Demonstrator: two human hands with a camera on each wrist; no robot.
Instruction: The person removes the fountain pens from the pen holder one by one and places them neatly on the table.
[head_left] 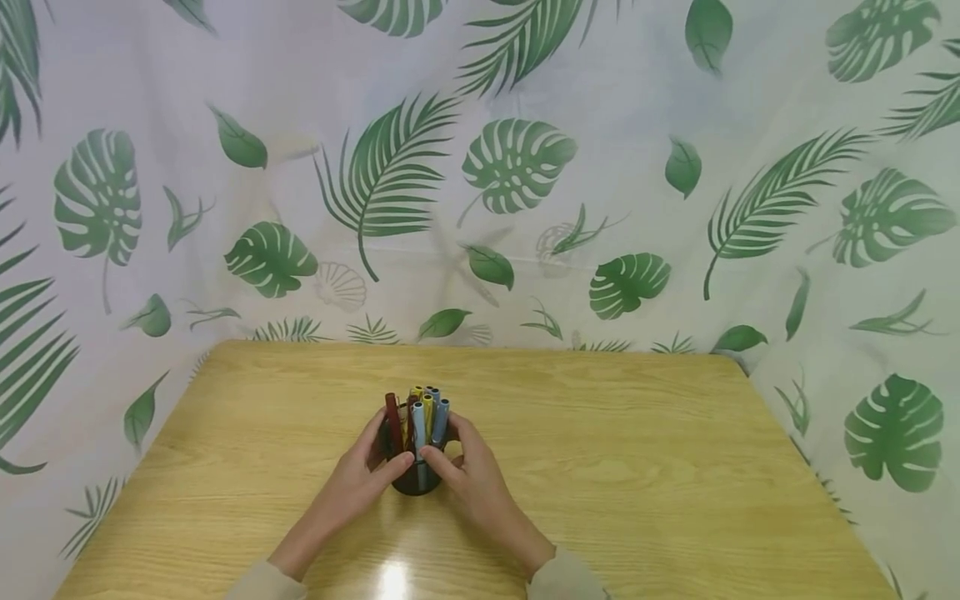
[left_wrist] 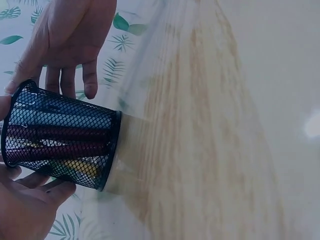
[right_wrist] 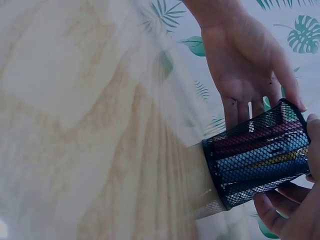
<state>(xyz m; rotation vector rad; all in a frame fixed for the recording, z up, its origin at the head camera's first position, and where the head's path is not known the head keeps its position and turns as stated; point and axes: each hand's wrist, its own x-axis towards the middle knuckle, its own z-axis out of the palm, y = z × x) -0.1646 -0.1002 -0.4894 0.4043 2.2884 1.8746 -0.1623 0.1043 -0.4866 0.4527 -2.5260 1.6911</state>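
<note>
A black mesh pen cup point(head_left: 417, 482) appears to stand upright on the wooden table, with its base against the surface. Several pens fill it: a dark red pen point(head_left: 392, 414), a light blue pen point(head_left: 419, 425), a grey-blue pen point(head_left: 441, 422) and yellow ones among them. My left hand point(head_left: 366, 477) grips the cup's left side, its thumb across the front near the rim. From the right, my right hand point(head_left: 474, 473) holds it the same way. Both thumb tips almost meet at the front. Through the mesh point(left_wrist: 62, 135), the left wrist view shows the pen barrels inside.
The wooden table point(head_left: 637, 467) spreads out around the cup, with a bright glare spot point(head_left: 392, 579) near its front. Behind and beside it hangs a white cloth point(head_left: 525, 308) printed with green leaves.
</note>
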